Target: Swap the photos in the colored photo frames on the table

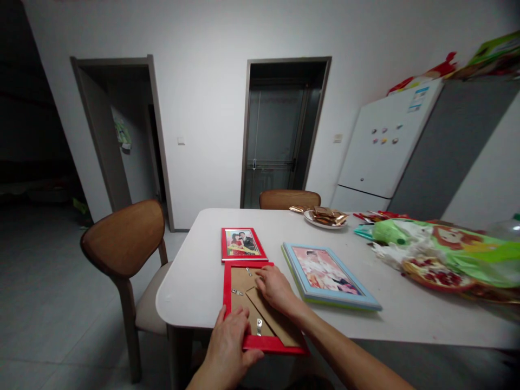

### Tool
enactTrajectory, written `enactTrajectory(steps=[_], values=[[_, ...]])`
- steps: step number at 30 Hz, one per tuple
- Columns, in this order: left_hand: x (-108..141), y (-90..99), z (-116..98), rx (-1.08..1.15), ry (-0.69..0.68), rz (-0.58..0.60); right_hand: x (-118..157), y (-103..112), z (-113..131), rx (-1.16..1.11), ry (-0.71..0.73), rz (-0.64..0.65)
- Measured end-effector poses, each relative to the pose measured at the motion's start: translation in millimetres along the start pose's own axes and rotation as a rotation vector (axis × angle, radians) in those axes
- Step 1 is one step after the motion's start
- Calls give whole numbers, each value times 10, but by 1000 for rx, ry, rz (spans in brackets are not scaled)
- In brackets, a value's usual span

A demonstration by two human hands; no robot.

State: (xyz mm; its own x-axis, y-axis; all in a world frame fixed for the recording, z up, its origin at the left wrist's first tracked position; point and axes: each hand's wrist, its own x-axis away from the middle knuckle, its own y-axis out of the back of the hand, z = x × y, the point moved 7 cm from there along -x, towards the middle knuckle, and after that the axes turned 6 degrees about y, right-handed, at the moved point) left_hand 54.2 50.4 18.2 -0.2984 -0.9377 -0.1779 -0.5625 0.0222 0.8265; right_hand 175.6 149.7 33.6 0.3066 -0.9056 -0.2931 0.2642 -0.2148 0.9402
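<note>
A red picture frame (228, 287) lies face down at the table's near edge, its brown backing board (239, 273) showing. Small metal clips (259, 326) sit along the backing, and a brown stand flap (270, 314) runs diagonally across it. My left hand (229, 346) grips the frame's near left corner, fingers over the border. On the far right part of the backing rests my right hand (276, 290), its fingers curled and pinched together close to the edge; what is under the fingertips is hidden. Just beyond lies another red picture frame (223, 246), face up with a photo of two people.
To the right is a stack of picture frames topped by a light blue one (357, 290). A plate (311, 219) of wrapped snacks, a green bag (479, 260) and a red-rimmed dish (441, 283) stand farther right. Wooden chairs (122, 238) flank the white table (195, 271).
</note>
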Motion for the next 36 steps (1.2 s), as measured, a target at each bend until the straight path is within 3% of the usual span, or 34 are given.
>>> enactTrajectory(steps=[5,12,20,26,32,36], values=[[-18,-29,-16,-17,-16,-4,-232,-200,50,20,-92,33],[-15,-42,28,31,-31,-30,-230,-230,61,-5,-86,49],[-27,-38,11,22,-16,-15,-27,-169,427,-246,171,41],[-23,-51,10,-3,-8,18,-98,-160,433,-186,50,-2],[-32,-48,1,5,-12,-1,-66,-153,486,-233,124,39],[-30,-53,15,11,-18,-12,-93,-200,481,-180,14,25]])
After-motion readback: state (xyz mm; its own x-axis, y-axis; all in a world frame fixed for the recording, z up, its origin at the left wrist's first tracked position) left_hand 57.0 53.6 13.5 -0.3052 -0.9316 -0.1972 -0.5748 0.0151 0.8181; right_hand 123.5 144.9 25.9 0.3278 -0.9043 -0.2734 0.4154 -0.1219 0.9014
